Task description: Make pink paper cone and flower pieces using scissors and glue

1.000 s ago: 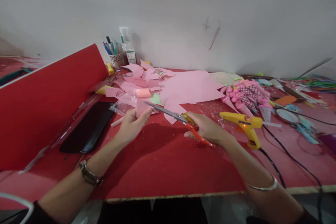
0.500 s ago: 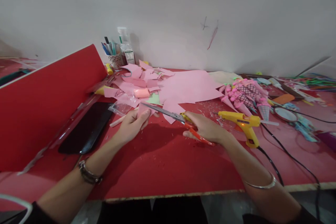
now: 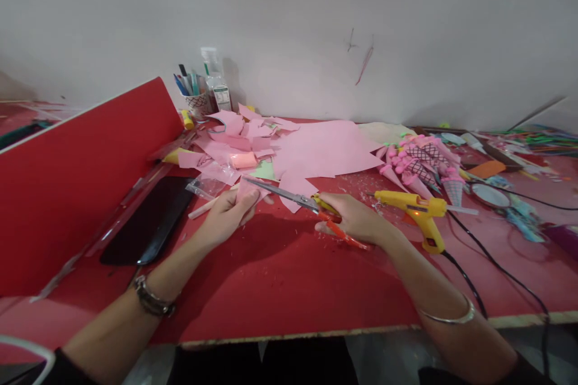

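Note:
My left hand (image 3: pixel 228 215) pinches a small piece of pink paper (image 3: pixel 246 190) between thumb and fingers, above the red table. The fingers of my right hand (image 3: pixel 354 216) are wrapped round the handles of a pair of scissors (image 3: pixel 295 197), one yellow loop and one orange. Its blades point left and lie across the upper edge of the paper. Just beyond the blades rests another pink paper piece (image 3: pixel 295 187). Behind both hands spread a large pink sheet (image 3: pixel 323 147) and a heap of pink scraps (image 3: pixel 235 139).
A yellow glue gun (image 3: pixel 413 204) with a black cord stands right of my hand. Beyond it are several pink decorated cones (image 3: pixel 424 159). At left lie a black phone (image 3: pixel 149 219) and a raised red board (image 3: pixel 85 186). A pen cup (image 3: pixel 197 105) and bottle (image 3: pixel 220 89) stand behind.
Almost nothing differs. The scissor handles look slightly closer together, and both hands stay in the same place with the paper and scissors.

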Motion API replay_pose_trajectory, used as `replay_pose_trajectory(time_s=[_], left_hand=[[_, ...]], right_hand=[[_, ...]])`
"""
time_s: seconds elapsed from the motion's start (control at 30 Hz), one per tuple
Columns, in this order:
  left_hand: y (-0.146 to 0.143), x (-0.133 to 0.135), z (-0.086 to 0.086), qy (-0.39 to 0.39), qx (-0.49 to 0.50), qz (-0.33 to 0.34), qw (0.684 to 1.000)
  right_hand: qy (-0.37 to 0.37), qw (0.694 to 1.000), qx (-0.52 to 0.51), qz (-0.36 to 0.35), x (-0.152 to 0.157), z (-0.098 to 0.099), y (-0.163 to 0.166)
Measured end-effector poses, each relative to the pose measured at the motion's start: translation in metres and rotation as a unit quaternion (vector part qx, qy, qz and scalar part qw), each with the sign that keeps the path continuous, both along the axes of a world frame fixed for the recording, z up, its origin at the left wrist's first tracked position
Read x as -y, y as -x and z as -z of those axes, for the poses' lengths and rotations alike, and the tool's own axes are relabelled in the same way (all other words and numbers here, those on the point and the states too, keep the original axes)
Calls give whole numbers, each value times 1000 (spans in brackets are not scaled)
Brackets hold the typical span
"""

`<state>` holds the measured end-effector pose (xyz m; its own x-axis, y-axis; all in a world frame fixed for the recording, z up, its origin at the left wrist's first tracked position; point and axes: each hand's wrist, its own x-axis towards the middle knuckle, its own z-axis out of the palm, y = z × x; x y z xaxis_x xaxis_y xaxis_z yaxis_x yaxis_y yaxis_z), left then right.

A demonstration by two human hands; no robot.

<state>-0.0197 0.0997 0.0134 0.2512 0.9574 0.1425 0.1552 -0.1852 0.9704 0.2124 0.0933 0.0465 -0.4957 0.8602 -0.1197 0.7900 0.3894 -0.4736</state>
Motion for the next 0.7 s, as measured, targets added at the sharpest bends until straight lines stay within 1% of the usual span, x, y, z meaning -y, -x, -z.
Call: replay_pose_trajectory(time_s=[0.13, 0.27, 0.33, 0.43, 0.5, 0.63, 0.7], left_hand=[[1, 0, 0, 4, -44, -1, 999], [1, 0, -1, -15, -69, 15, 997], [-1, -1, -2, -6, -54, 25, 998], [-3, -2, -3, 23, 2, 41, 999], [-3, -3, -3, 32, 27, 39, 998], [-2, -4, -1, 22, 26, 19, 999], [-2, -4, 1, 23, 24, 21, 999]], right_hand=[[-15, 1000, 23, -1, 0, 2, 0], [-10, 999, 33, 1, -1, 1, 2], [-6, 999, 32, -2, -1, -1, 3], [-9, 1000, 29, -5, 0, -1, 3], [-13, 999, 30, -4, 0, 0, 3], [-20, 999, 37, -7, -2, 3, 3], [-19, 999, 37, -10, -2, 4, 3]])
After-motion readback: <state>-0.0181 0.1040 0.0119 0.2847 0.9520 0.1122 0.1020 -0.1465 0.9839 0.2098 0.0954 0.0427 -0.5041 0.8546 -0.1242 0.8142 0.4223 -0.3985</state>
